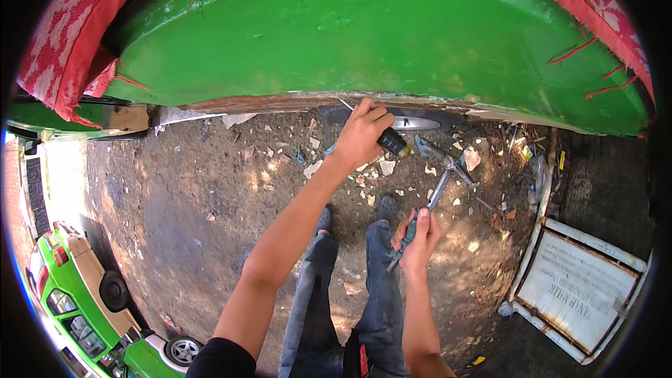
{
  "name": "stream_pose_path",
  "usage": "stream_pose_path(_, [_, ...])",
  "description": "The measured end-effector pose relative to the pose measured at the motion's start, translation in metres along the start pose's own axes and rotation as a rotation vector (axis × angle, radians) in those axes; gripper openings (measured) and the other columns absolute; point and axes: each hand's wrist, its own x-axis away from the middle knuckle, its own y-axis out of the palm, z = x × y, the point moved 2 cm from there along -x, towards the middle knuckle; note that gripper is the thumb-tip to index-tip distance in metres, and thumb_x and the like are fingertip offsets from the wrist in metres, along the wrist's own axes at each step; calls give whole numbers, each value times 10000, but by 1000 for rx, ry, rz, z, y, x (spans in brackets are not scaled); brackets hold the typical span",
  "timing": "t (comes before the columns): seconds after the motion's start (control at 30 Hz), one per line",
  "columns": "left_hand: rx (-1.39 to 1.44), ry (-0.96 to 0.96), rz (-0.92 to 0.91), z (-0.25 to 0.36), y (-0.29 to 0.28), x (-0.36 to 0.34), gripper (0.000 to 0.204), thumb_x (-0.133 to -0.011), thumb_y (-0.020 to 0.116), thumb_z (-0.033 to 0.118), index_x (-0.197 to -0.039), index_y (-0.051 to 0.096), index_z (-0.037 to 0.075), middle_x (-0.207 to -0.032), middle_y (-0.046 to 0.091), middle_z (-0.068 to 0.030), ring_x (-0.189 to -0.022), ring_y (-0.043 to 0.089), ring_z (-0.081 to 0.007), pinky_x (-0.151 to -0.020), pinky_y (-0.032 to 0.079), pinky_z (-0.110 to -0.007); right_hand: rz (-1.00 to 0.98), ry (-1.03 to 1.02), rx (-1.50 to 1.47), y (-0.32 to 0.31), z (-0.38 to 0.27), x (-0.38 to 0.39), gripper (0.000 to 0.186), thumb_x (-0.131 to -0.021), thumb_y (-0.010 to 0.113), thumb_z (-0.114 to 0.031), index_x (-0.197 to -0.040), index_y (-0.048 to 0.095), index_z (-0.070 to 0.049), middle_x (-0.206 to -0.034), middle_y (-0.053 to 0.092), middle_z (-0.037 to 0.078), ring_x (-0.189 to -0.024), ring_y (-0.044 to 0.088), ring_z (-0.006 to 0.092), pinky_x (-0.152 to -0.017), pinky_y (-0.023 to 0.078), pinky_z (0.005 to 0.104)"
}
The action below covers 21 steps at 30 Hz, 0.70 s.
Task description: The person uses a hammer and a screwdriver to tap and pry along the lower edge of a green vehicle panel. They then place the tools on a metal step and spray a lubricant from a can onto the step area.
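Observation:
My left hand [364,133] grips a screwdriver [393,143] with a black and yellow handle; its thin shaft points up-left to the chipped, brownish lower edge [266,102] of a curved green panel [336,35]. My right hand [420,238] is closed round the wrapped grip of a metal hammer [441,186], held below and to the right of my left hand, with its head raised toward the panel. Behind my left hand, under the panel edge, is a dark piece with a long silver plate [416,122].
Red patterned cloths [56,70] hang at both upper corners. My feet stand on dirt ground [196,196] strewn with chips and scraps. A green car [84,308] is at lower left. A white framed signboard [574,283] lies at right.

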Motion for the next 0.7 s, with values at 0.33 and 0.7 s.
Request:
stream_pose_path(0.33, [61, 17, 73, -4, 6, -4, 330, -596, 691, -96, -892, 616, 29, -897, 612, -90, -971, 540, -333, -884, 489, -431, -71, 114, -223, -6, 8, -4, 407, -1066, 451, -482, -990, 466, -83, -567, 411, 40, -364, 354, 123, -346, 309, 281])
stream_pose_path(0.7, [7, 47, 96, -2, 8, -8, 394, -598, 644, -161, -942, 603, 29, -958, 575, -114, -997, 514, -349, -883, 467, -452, -185, 232, -771, -3, 46, 4, 380, -1060, 389, -565, -1062, 428, -187, -577, 390, 10, -360, 323, 111, -323, 287, 261])
